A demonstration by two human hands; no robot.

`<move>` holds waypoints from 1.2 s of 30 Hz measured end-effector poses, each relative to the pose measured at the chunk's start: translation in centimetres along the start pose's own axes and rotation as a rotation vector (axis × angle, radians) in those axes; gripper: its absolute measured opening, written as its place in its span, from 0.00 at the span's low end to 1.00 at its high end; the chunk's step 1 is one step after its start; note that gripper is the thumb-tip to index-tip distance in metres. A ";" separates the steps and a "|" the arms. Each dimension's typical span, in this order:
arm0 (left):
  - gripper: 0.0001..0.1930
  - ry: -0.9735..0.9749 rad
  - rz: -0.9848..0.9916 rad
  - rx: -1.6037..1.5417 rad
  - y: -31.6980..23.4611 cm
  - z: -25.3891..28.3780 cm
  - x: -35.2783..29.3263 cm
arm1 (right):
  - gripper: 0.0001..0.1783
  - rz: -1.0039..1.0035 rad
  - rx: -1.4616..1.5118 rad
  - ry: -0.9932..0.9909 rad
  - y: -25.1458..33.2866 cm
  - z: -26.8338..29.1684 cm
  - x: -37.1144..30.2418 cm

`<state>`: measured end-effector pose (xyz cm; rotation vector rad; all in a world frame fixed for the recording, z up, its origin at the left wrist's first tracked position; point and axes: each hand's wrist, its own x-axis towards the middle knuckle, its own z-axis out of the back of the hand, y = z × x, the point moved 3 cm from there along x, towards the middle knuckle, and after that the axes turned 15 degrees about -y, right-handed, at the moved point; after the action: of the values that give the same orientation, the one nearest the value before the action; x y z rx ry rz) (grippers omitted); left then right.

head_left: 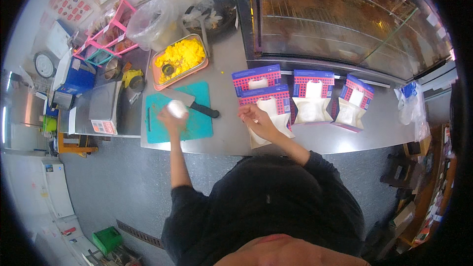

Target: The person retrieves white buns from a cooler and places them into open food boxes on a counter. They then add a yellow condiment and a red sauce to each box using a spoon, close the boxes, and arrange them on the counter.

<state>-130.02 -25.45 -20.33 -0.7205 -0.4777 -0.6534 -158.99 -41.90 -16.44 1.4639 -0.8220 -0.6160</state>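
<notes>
We saw the left hand (169, 121) grasping a white item (177, 109) above the board (198, 130), left; the right hand (261, 125) curled at a near box (266, 93), its grip unclear. This handling step, we judged, called for steadiness. The far tray (158, 86) held yellow food (183, 53); other boxes (312, 112) stood open, right.

From my head, the single fisheye view looks steeply down, my shirt (266, 207) closest below it, my left hand (169, 120) and right hand (260, 124) farther off near mid-view, the bench (228, 137) under them, the cabinet (335, 32) ahead at top right, floor (118, 177) either side
</notes>
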 end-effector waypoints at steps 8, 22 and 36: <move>0.38 0.535 -0.462 -0.559 -21.4 0.6 -5.7 | 0.33 -0.524 0.030 0.233 -1.9 4.7 0.7; 0.19 1.116 0.111 -0.719 -16.7 -10.3 -10.1 | 0.33 0.003 -0.503 -0.214 1.1 13.8 7.6; 0.40 0.687 0.199 -0.011 -14.7 -12.4 -9.0 | 0.34 0.047 -1.054 0.503 -8.8 5.1 11.0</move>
<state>-144.26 -39.50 -27.43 -0.5023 0.2271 -0.6694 -155.40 -54.06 -24.41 0.5664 -0.0625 -0.4850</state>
